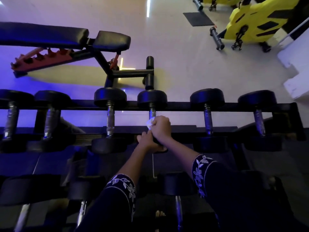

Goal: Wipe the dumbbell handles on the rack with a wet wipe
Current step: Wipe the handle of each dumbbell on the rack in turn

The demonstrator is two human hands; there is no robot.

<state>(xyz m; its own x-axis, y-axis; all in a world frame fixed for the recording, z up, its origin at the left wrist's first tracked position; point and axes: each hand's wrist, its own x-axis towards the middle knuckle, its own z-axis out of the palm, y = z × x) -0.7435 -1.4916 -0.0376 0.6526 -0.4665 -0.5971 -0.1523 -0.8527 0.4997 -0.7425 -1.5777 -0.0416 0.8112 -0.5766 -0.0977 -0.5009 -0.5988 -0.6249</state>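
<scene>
Fingers (158, 121) of the right hand (161, 128) squeeze the wet wipe (149, 123) round a dumbbell handle (152, 112); left hand (146, 141) grips the dumbbell (152, 98) to steady it

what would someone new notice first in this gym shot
Dead centre, the right hand grips a white wipe around the handle of one dumbbell on the rack, while the left hand holds that dumbbell's near end. Beyond the rack, a black bench stands at upper left in purple light, and bright yellow machines fill the upper right corner.
</scene>
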